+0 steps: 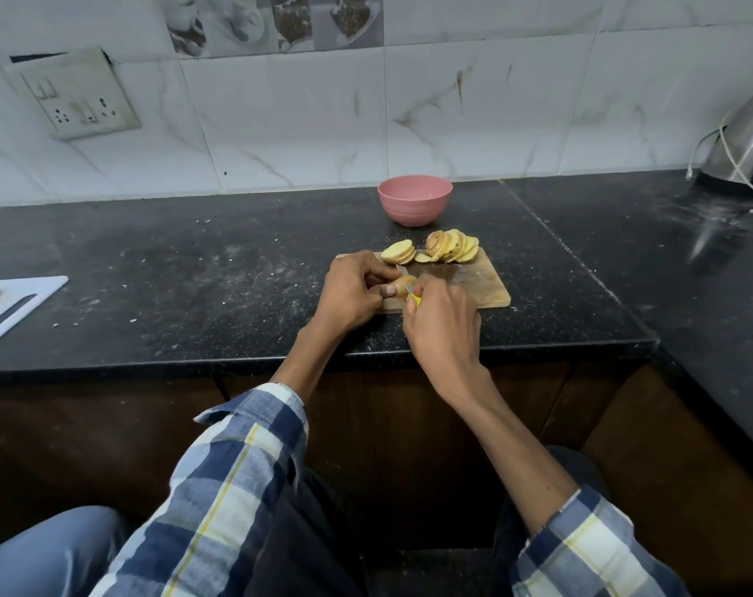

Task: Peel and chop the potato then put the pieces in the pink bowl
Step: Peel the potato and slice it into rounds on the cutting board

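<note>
A wooden cutting board (478, 280) lies on the black counter. My left hand (353, 290) grips the last end piece of potato (402, 283) on the board's near left part. My right hand (441, 314) holds a yellow-handled knife (413, 300), whose blade meets that piece. Round potato slices lie along the board's far edge in two leaning rows, one at the left (399, 252) and a longer one at the right (452, 245). The pink bowl (414, 200) stands just behind the board, and I cannot see inside it.
A white cutting board (17, 303) with a brown lump on it lies at the far left of the counter. A steel appliance with a white cord (749, 140) stands at the back right. A wall socket (79, 94) hangs on the tiles. The counter's front edge (280, 359) runs below my wrists.
</note>
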The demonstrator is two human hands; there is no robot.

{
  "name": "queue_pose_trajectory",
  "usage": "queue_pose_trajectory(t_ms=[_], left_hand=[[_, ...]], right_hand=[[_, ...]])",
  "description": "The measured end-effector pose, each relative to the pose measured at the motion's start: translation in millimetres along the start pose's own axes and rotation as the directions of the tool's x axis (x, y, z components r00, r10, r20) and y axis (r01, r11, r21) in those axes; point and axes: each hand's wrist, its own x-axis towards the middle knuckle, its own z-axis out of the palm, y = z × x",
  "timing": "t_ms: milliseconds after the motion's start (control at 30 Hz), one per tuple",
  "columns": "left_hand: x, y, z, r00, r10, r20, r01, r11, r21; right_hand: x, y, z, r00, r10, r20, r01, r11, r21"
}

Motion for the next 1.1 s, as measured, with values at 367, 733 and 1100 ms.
queue_pose_trajectory(t_ms=[367, 733, 1100], left_hand=[[-6.3, 3.8, 1.2, 0.998, 0.010, -0.062, -0.008, 1.000, 0.027], [-10.8, 9.0, 0.9, 0.999, 0.006, -0.047, 0.001, 0.988, 0.155], [-13.0, 7.2, 1.4, 0.999, 0.014, -0.052, -0.002, 0.976, 0.220]], right_hand=[[-3.3, -9.4, 3.5, 1.000, 0.008, -0.002, -0.008, 1.000, 0.016], [-7.5, -6.9, 9.8, 1.000, 0.006, -0.027, -0.003, 0.995, 0.102], [-17.8, 14.0, -11.9, 0.997, 0.007, 0.078, -0.022, 0.983, 0.182]])
